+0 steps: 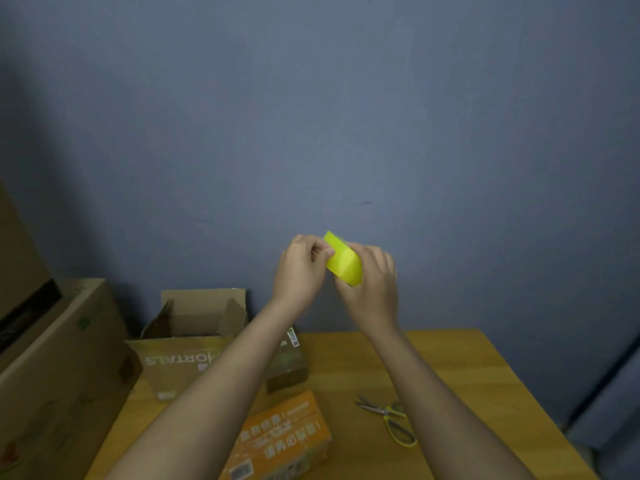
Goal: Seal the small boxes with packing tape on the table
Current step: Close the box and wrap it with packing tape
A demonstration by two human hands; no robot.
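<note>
- Blue-grey wall (346, 116) behind one wooden table (450, 368).
- We count three boxes: open carton (194, 341), small brown box (287, 368), orange box (287, 438).
- One pair of scissors (391, 419), right.
- One yellow tape roll (343, 261), raised above the table: our right hand (370, 289) grips it, left hand (298, 268) fingers pinch its edge.

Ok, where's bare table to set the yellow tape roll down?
The table is bare at the right, beyond the scissors, and along the back edge by the wall. The left is crowded: open carton, small brown box, orange box.
</note>
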